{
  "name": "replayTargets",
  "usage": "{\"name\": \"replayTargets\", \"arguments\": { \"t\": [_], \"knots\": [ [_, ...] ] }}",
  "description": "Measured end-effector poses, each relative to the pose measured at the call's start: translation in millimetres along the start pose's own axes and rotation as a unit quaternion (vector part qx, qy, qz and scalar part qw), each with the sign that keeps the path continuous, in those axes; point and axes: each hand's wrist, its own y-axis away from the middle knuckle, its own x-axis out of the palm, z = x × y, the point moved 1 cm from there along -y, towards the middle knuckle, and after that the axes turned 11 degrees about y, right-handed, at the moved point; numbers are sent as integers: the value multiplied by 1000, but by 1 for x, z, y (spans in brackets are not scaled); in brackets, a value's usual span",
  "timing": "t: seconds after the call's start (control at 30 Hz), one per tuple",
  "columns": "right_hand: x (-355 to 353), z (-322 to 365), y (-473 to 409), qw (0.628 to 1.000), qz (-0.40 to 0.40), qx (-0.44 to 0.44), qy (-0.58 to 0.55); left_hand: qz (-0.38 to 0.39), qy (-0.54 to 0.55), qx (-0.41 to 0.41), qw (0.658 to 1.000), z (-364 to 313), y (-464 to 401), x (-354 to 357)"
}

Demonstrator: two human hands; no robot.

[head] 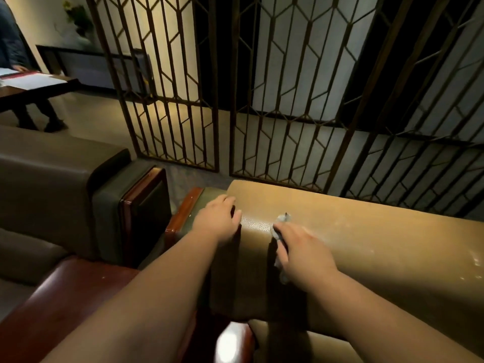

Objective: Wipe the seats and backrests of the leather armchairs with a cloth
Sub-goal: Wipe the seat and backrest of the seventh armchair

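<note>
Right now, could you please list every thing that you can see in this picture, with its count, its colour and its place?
armchair: one, tan leather, centre and right; the top of its backrest is under both hands
second armchair: one, grey-brown leather with a dark wood side, left
wooden armrest: one, reddish brown, glossy, bottom left
cloth: one, pale grey, on the backrest top, under the right hand
screen: several lattice panels, bronze metal, behind the armchairs
table: one, dark wood, with white papers, far left
other person: one, dark clothes, beside the table, top left
left hand: one, resting on the left end of the backrest
right hand: one, pressing the cloth to the backrest
</note>
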Motion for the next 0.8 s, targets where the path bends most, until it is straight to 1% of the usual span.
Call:
{"name": "replayTargets", "arguments": {
  "t": [0.1,0.17,0.27,0.33,0.37,0.43,0.47,0.5,0.53,0.6,0.67,0.7,0.73,0.77,0.8],
  "knots": [
    [35,2,-18,998,11,-15,62,-8,32,-13,999,19,-29,31],
    [55,1,-34,993,22,-26,113,-48,45,-8,998,29,-35,46],
    [73,11,-80,992,1,-49,113,-83,40,32,995,40,-40,56],
    [78,21,-122,994,9,-56,88,-99,54,54,992,46,-43,61],
    [78,24,-146,996,23,-42,71,-108,63,66,990,49,-42,63],
    [79,23,-195,996,77,20,42,-117,77,86,986,51,-42,64],
    [81,22,-214,994,92,43,38,-121,80,90,985,52,-42,64],
    [83,24,-224,994,95,43,34,-124,83,91,985,53,-43,64],
    [83,27,-226,995,89,18,27,-126,89,90,984,53,-43,65],
    [74,36,-198,993,86,-86,-9,-133,105,85,982,55,-45,68],
    [63,36,-153,980,91,-176,-9,-139,108,87,981,56,-45,70],
    [57,30,-139,976,94,-195,9,-139,101,90,981,57,-45,71],
    [54,19,-139,976,96,-192,26,-138,93,95,981,58,-44,71],
    [56,6,-149,981,94,-167,38,-135,88,100,982,58,-44,71],
    [60,-8,-166,986,96,-125,49,-134,86,102,982,57,-45,71]
  ]
}}
